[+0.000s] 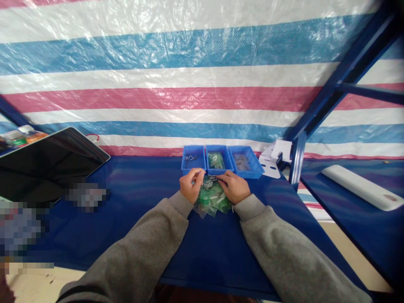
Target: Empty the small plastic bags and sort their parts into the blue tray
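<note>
My left hand (pixel 192 186) is closed, thumb and fingers pinched together at the left edge of a pile of small green-tinted clear plastic bags (pixel 214 201). What it pinches is too small to make out. Opposite it, my right hand (pixel 234 187) has its fingertips closed on small silver metal pins (pixel 213 178), just above the pile. Behind my hands stand three blue bins in a row. The left bin (pixel 199 166) contains a few metal pins, the middle bin (pixel 216 171) green-tinted bags, and the right bin (pixel 253 173) clear greyish bags.
The blue tabletop (pixel 132 202) carries a dark-screened tablet or monitor (pixel 53 162) at left. White cut card pieces (pixel 272 162) lean beside a blue metal frame post (pixel 296 164). A long white object (pixel 362 187) lies on another blue surface at right. Striped sheeting (pixel 164 99) hangs behind.
</note>
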Motion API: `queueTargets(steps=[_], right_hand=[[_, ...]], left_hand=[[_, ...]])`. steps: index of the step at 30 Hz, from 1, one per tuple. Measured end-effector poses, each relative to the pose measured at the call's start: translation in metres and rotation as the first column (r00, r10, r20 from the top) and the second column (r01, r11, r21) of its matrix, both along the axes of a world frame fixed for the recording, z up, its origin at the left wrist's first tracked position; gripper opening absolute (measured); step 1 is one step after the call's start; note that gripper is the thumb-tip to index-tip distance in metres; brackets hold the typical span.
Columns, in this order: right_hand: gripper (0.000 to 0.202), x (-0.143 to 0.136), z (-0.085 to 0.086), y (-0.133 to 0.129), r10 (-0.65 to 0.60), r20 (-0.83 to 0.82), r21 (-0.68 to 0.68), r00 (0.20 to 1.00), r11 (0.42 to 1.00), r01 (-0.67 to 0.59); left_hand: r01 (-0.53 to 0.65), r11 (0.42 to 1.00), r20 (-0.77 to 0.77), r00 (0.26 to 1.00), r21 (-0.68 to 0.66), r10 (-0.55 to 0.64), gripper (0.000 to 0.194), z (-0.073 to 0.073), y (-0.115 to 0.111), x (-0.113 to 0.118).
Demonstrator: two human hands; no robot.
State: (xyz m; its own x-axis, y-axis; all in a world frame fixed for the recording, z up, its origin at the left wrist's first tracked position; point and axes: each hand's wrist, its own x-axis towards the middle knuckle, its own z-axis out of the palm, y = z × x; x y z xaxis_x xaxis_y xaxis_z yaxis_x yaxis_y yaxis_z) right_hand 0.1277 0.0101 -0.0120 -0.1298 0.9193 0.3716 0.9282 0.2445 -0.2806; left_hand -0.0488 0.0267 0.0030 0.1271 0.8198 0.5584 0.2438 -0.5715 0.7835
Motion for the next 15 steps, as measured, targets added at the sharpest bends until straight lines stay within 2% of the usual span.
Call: queueTargets(steps=[9,15], right_hand=[[0.017,0.0,0.006,0.003,0.012,0.117,-0.018,0.993,1.0,-0.01],[0.022,-0.002,0.011,0.0,0.021,0.163,-0.08,0.986,0.997,-0.008]], left_hand=[[0.0,1.0,-0.036,0.999,0.004,0.0,0.026,0.0,0.0,0.0],[-0.007,1.0,-0.055,0.998,0.014,0.008,0.025,-0.002,0.001,0.0]])
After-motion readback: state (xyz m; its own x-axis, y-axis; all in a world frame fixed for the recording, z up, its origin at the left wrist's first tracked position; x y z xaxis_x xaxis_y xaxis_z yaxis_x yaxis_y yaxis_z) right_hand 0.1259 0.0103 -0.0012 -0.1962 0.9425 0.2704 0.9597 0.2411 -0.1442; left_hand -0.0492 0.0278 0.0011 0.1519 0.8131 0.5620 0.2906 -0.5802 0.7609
